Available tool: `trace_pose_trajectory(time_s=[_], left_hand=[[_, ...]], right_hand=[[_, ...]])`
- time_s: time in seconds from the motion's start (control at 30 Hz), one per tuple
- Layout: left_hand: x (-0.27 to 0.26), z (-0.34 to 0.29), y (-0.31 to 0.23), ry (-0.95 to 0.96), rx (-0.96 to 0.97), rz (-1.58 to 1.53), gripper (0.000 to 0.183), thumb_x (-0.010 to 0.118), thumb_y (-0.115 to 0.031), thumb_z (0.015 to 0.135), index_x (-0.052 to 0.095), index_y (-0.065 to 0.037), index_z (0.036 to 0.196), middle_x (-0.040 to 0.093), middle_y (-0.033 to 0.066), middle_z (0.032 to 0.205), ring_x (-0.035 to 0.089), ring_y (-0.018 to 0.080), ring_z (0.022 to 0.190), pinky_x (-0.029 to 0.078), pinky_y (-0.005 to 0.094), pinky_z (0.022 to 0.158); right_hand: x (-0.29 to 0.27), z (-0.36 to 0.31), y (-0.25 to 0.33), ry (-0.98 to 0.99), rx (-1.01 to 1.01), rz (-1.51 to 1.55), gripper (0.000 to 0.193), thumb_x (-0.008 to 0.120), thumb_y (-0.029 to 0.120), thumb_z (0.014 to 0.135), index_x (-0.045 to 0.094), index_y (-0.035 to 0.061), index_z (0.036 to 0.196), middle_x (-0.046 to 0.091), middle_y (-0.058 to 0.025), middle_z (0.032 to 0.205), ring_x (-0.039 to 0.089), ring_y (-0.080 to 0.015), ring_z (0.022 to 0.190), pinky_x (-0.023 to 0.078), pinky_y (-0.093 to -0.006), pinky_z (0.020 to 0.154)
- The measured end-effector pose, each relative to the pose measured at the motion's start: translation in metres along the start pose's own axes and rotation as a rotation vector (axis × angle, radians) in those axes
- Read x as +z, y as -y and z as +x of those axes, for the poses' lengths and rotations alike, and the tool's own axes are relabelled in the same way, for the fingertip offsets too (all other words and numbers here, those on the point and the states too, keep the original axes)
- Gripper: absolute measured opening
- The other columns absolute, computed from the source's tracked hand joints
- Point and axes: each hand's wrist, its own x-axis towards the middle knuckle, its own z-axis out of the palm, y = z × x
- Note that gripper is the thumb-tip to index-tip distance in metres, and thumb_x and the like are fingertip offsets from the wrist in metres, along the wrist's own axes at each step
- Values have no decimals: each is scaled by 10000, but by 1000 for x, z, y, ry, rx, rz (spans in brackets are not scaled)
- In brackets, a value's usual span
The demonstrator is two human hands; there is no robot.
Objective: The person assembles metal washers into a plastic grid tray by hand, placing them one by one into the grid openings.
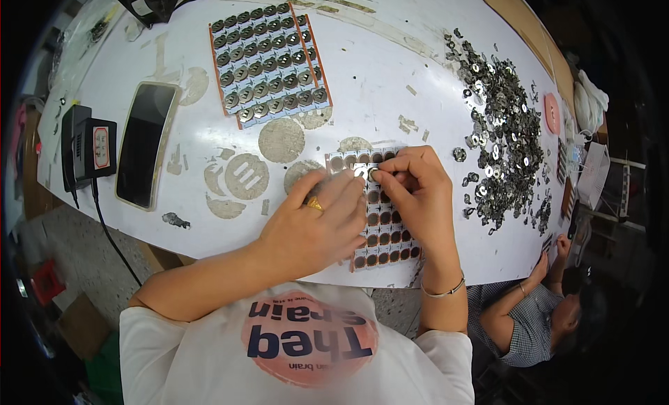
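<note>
In front of me a panel (385, 239) of small circuit boards lies flat, with rows of dark round spots between reddish edge strips. My right hand (423, 189) is over its upper part, thumb and forefinger pinched on a small round metal piece (374, 174) at the panel's second row. My left hand (317, 220), with a gold ring, reaches across the panel's left side. Its fingers are stretched out, slightly smeared by motion, the tips close to the right hand's pinch. The left fingers hide part of the panel, and I see nothing held in them.
Farther back lie stacked panels (268, 64) filled with round metal parts. A heap of small metal pieces (498, 140) spreads at the right, beside a pink object (552, 113). A phone (148, 146) and a black adapter (95, 147) with cable are at left. Another person (533, 307) sits at the lower right.
</note>
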Motion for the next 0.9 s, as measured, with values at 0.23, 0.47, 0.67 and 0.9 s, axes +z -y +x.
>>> trace_pose_trajectory(time_s=[0.23,0.47,0.67,0.9], left_hand=[[3,2,-3,17,0,-1,490,846,-418,801,713,-75,1125,632,130,1355,569,298,1357,411,528,1152],[1,5,-1,25,-7,-60,376,828,-348,799,691,-87,1033,579,113,1532,534,302,1386,375,526,1160],[2,3,0,41,-11,-92,386,830,-347,801,694,-76,1041,570,122,1553,515,303,1413,338,558,1176],[1,3,1,66,-28,-113,422,840,-340,806,704,-54,1085,573,130,1550,500,313,1437,327,563,1188]], right_hand=[[0,-9,-1,23,-148,-143,201,782,-10,910,716,17,1098,636,-102,1099,654,-174,774,536,-276,670],[-50,-4,-17,-229,-132,-408,261,726,-8,921,728,37,1178,726,-146,1118,662,-329,980,558,-410,860],[-73,4,-48,-296,-154,-771,273,726,0,922,746,34,1192,760,-143,1086,666,-334,947,571,-413,854],[-85,12,-52,-302,271,306,250,736,-1,985,754,-24,1234,779,-87,1020,744,-152,902,636,-285,801]])
